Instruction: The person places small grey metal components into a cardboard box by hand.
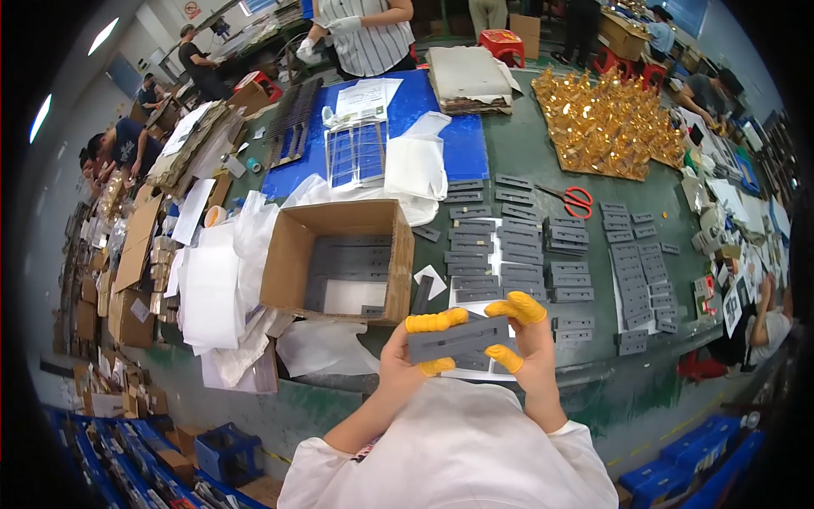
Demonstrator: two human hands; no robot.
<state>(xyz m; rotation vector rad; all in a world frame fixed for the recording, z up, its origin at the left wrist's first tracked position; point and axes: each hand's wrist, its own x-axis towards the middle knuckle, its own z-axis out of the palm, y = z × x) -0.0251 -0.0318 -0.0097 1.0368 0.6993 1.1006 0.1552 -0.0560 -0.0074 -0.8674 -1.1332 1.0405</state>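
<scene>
My left hand (401, 356) and my right hand (536, 346), both with yellow finger cots, grip a flat dark grey slotted plate (458, 340) by its two ends. It is held level above the near edge of the table, just in front of my body. Rows of similar grey plates (521, 246) lie beyond my hands, some on white paper. To the left stands an open cardboard box (292, 254) with several grey plates (352, 254) and a white sheet inside. A narrow dark piece (421, 294) lies between the box and my left hand.
Red-handled scissors (578, 202) lie behind the plates. Gold-coloured parts (606, 119) cover a board at the far right. White plastic sheets (212, 288) crowd the box's left. A blue mat (466, 144) and paper stack (471, 76) lie farther back. Across the table stands a gloved person (369, 38).
</scene>
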